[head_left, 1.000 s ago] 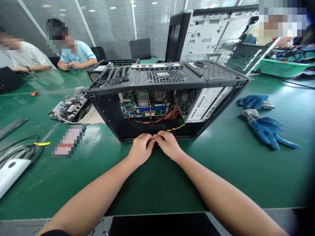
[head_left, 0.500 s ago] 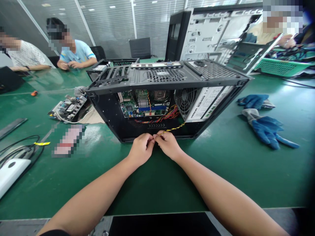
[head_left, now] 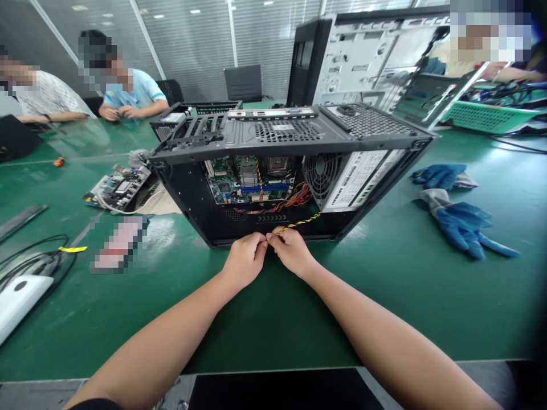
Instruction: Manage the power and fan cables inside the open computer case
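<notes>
A black computer case (head_left: 273,136) lies open toward me on the green table. Inside it are a motherboard (head_left: 231,188), a bundle of coloured wires (head_left: 294,199) and a power supply (head_left: 359,179) with a fan. A twisted yellow-and-black cable (head_left: 301,222) runs from below the power supply to my fingers. My right hand (head_left: 293,250) is closed, pinching that cable near its end. Fingertip to fingertip with it, my left hand (head_left: 244,259) is also closed in a pinch at the cable's end; the tip itself is hidden by the fingers.
Blue work gloves (head_left: 461,222) lie at right, near a green basket (head_left: 491,117) of cables. A second, taller case (head_left: 354,62) stands behind. At left are a circuit board assembly (head_left: 119,188), a phone-like blurred object (head_left: 119,244) and a white device (head_left: 23,302). Other people sit across.
My hands and the cable have barely moved. At the back right, another person's hand has shifted near the basket.
</notes>
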A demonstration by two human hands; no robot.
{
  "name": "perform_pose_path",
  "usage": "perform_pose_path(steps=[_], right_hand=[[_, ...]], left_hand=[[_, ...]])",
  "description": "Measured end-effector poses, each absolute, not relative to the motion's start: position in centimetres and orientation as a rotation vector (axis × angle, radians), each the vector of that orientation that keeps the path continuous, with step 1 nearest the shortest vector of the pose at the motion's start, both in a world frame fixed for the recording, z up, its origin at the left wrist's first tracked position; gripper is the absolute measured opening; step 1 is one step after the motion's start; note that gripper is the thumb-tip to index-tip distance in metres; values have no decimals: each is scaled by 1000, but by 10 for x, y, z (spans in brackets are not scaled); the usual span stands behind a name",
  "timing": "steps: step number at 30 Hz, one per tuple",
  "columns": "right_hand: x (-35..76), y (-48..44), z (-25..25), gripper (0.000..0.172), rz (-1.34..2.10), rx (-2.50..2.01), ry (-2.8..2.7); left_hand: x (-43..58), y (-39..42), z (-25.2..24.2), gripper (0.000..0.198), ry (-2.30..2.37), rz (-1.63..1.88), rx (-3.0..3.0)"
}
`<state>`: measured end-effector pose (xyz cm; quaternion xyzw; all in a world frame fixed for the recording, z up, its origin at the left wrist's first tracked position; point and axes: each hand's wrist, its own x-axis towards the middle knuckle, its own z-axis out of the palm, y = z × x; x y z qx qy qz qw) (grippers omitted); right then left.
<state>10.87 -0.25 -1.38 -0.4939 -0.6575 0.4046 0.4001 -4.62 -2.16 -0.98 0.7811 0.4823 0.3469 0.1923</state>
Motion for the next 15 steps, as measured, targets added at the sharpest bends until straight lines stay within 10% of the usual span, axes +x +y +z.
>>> perform_pose_path(steps=[15], right_hand=[[109,-2,-16,33,998,-1261,-1650]], left_hand=[[-47,-21,-14,10,1404,1067,2209]])
